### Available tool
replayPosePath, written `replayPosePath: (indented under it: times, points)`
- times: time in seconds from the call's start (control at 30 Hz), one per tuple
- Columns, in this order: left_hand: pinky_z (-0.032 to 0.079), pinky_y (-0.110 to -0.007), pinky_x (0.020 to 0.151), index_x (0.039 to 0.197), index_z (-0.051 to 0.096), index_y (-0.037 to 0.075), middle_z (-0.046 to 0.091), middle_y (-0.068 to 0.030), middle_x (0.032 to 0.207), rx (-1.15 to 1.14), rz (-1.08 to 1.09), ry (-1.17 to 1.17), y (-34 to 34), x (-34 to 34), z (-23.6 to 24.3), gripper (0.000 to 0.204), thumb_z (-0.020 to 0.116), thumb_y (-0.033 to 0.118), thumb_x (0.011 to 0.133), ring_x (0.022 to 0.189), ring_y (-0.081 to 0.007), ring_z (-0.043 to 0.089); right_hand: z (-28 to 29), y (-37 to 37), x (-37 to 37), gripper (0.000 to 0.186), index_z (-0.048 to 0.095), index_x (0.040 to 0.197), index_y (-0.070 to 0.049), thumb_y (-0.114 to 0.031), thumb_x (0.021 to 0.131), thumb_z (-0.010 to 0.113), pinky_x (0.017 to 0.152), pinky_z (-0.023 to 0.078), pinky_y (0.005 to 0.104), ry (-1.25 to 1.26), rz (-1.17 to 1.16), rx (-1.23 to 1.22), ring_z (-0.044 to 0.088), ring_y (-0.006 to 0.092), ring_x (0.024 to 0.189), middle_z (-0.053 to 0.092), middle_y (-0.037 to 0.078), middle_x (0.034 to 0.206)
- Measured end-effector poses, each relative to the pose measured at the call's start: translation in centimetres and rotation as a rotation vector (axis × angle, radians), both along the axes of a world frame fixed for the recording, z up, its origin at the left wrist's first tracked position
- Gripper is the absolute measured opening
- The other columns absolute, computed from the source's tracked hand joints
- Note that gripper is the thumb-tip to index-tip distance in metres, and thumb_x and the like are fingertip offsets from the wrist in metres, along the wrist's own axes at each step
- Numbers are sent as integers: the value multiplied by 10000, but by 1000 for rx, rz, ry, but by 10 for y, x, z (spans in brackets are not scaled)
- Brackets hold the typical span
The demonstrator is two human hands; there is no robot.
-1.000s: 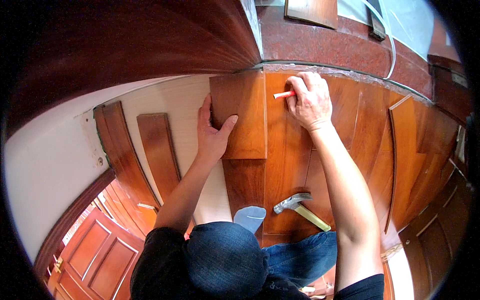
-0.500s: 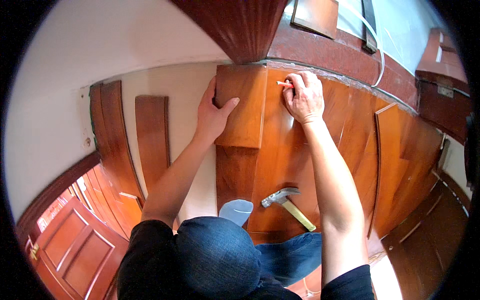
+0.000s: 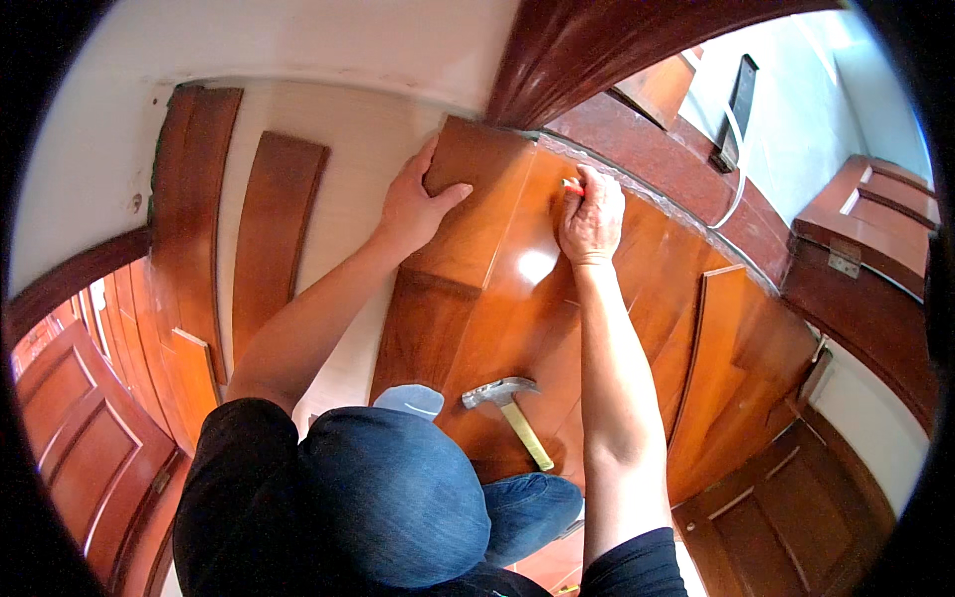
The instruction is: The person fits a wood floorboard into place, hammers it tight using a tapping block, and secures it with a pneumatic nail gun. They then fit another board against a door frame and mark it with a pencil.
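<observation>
My left hand (image 3: 414,204) grips the left edge of a short reddish-brown floor plank (image 3: 473,214), its thumb lying on the top face. The plank rests on the laid floorboards, its far end close to the dark red door-frame post. To the right of it, my right hand (image 3: 594,221) is closed round a slim red pencil (image 3: 574,187); only its end shows beyond the fingers. That hand rests over the boards near the far edge of the floor. A claw hammer (image 3: 517,418) with a yellow handle lies on the boards beside my knee.
Two loose planks lie at left, a nearer one (image 3: 274,234) and a farther one (image 3: 194,189). A long plank (image 3: 706,348) rests on the floor at right. Beyond the dark red sill (image 3: 657,154) lies a white cable (image 3: 736,179). Panelled doors (image 3: 95,438) stand near the sides.
The view has turned and shifted, so the scene sits tilted. My left hand still holds the plank. My right hand has drawn slightly away from the plank's far end, the pencil now less exposed.
</observation>
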State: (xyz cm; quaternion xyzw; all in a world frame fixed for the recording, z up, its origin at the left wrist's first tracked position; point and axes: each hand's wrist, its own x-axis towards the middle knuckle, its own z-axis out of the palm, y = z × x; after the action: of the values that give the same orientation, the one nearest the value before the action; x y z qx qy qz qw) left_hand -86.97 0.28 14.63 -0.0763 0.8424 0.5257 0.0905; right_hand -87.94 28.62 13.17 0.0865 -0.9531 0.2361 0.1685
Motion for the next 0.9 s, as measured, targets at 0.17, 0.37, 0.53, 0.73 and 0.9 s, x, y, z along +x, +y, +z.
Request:
replayPosePath:
  times: [0.17,0.37,0.53,0.73,0.9]
  points:
    - [448,-393,1158,1601,399,6,584,-230,1483,115,38,13,0,3,-8,915,866,283,864,1368,-331,580,5,-3,-2,326,608,1262,-112,-189,952,675,923,477,468,-24,1,19,626,359,1053,674,140,1133]
    - [444,-390,1162,1598,399,-2,590,-215,1485,80,39,29,-3,2,-22,905,867,249,865,1374,-309,576,8,-3,-2,393,602,1275,-113,-168,900,701,956,469,467,-55,-4,-3,615,356,1092,668,133,1159]
    - [441,-376,1163,1597,399,-9,591,-207,1486,128,32,14,3,1,-4,900,866,224,864,1374,-284,572,6,-1,-1,351,618,1245,-113,-177,910,697,941,475,462,-50,-17,-11,623,355,1072,672,132,1132]
    - [449,-368,1154,1589,407,-18,589,-209,1486,122,46,32,0,3,-7,900,872,221,857,1363,-278,580,11,-7,-2,287,643,1219,-101,-204,954,687,924,486,457,-30,-23,-21,635,359,1033,676,142,1094]
    - [452,-374,1149,1584,410,-20,595,-217,1467,101,29,29,0,1,-9,908,877,241,850,1359,-299,582,12,-6,-2,280,654,1220,-95,-212,968,686,929,489,459,-5,-24,-5,635,363,1029,674,146,1091]
